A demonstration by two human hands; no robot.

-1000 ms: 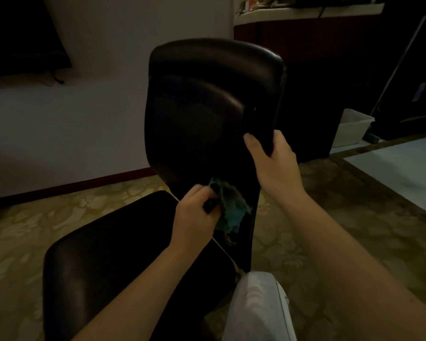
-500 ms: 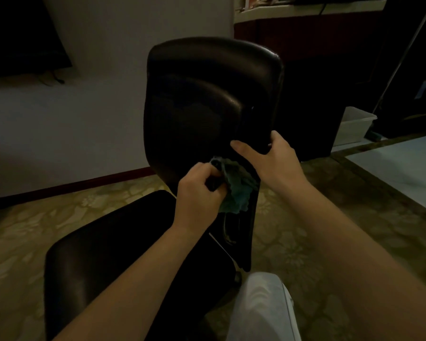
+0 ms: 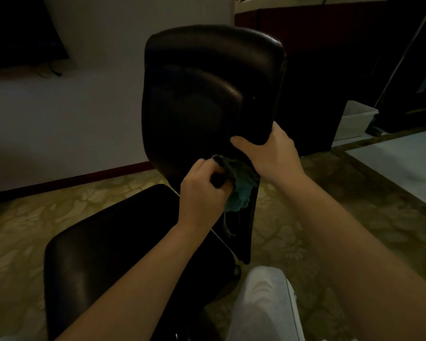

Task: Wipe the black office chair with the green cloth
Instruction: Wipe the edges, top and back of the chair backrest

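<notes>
The left hand (image 3: 202, 193) squeezes the green cloth (image 3: 240, 193) against the low part of the tall black chair back (image 3: 207, 94), just under the right hand (image 3: 272, 155) gripping its edge, so most unwiped back lies above.

Left hand (image 3: 202, 190) presses green cloth (image 3: 239, 185) on chair (image 3: 207, 94); right hand (image 3: 271, 153) grips backrest edge.

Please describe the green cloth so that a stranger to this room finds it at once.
Find the black office chair in the middle of the view and follow its backrest down to the right edge. There the left hand grips a crumpled green cloth against it, just below the right hand. It is the only soft, teal thing among black leather.
</notes>
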